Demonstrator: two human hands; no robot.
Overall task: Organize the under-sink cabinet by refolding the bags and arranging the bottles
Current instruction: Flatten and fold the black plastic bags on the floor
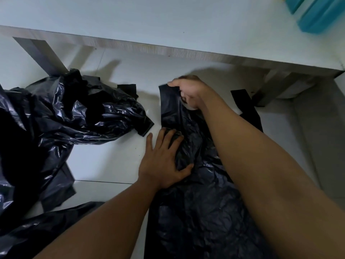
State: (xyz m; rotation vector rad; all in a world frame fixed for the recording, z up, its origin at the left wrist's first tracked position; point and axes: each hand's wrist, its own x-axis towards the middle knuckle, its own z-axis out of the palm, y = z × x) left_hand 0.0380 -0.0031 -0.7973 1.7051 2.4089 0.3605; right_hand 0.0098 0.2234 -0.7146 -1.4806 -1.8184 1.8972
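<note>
We are down on a white tiled floor (115, 161), facing the pale wood-grain edge of the cabinet board (186, 53), with a blurred teal container (317, 14) on it at far right. The black bag (201, 212) we are working on lies spread on the tiles, its long axis running from our knees away toward the cabinet. Our left hand (164, 157) rests flat on its left margin about midway along, fingers straight and a little spread, pinning the plastic down. Our right hand (188, 92) is at the far end, thumb and curled fingers pinching the left handle strip (168, 101). The other handle strip (246, 105) lies loose to the right of that arm. So the free length sits beyond the left hand, and we judge the fold will hinge there: the right hand, nearer the far end, would bring the strip back toward us over the pinned line. A crumpled heap of bags (74, 113) waits well to the left, not yet folded
</note>
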